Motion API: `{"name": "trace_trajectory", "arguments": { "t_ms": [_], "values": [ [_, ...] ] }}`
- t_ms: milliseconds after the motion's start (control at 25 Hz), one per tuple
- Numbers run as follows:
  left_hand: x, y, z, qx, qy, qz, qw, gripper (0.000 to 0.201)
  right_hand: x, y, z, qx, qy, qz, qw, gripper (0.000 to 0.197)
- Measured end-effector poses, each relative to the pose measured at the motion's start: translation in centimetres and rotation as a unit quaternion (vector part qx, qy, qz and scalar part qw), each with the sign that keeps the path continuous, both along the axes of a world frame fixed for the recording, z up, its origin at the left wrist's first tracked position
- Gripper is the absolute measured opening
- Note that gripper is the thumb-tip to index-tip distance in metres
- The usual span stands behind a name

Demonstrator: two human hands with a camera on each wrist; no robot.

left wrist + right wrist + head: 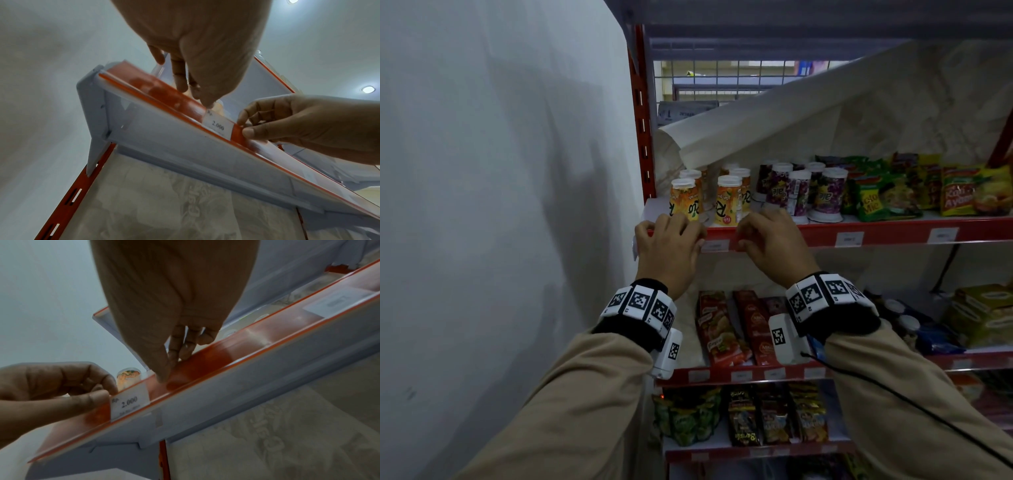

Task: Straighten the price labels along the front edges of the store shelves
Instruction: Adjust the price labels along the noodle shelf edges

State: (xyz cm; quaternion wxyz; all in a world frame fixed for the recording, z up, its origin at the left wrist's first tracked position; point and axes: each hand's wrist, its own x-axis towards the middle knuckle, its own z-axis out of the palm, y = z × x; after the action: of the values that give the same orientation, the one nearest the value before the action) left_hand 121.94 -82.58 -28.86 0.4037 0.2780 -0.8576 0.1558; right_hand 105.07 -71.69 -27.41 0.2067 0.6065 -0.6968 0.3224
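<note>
A white price label (715,245) marked 2.000 sits in the red rail (887,233) along the top shelf's front edge, near its left end. My left hand (697,240) pinches the label's left edge (129,402) between thumb and curled forefinger (96,396). My right hand (743,240) pinches the rail just right of the label (219,126), thumb (249,132) on the front, fingers curled over the top. In both wrist views the label stands nearly square in the rail. Two more labels (849,238) (942,235) sit further right.
Behind the rail stand orange drink cups (726,202), purple cups (801,192) and noodle packs (887,195). A loose white sheet (791,113) droops over the shelf back. A white wall (500,205) closes the left side. Lower shelves hold snack packs (722,329) and their own labels (741,376).
</note>
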Motion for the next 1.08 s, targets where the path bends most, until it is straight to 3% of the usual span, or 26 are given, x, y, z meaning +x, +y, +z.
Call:
{"name": "trace_trajectory", "arguments": {
  "t_ms": [120, 280, 560, 760, 1080],
  "values": [
    [-0.6, 0.4, 0.3, 0.006, -0.019, 0.004, 1.000, 0.021, -1.4, 1.1, -0.2, -0.015, 0.010, -0.016, 1.000, 0.018],
    [-3.2, 2.6, 1.4, 0.005, -0.044, -0.007, 0.999, 0.021, -4.3, 3.5, 0.2, 0.007, 0.031, -0.056, 0.998, 0.021],
    [-12.0, 8.1, 2.0, 0.025, -0.114, -0.082, 0.990, 0.035, -12.1, 9.2, 1.3, 0.048, 0.058, -0.128, 0.989, 0.021],
    [-16.4, 11.0, 1.6, 0.040, -0.106, -0.082, 0.990, 0.042, -15.2, 9.9, 0.9, 0.037, 0.075, -0.080, 0.993, 0.024],
    [-17.7, 11.4, 1.4, 0.065, -0.047, -0.076, 0.994, 0.025, -16.1, 10.1, -0.5, -0.035, 0.112, -0.001, 0.993, 0.020]
  ]
}}
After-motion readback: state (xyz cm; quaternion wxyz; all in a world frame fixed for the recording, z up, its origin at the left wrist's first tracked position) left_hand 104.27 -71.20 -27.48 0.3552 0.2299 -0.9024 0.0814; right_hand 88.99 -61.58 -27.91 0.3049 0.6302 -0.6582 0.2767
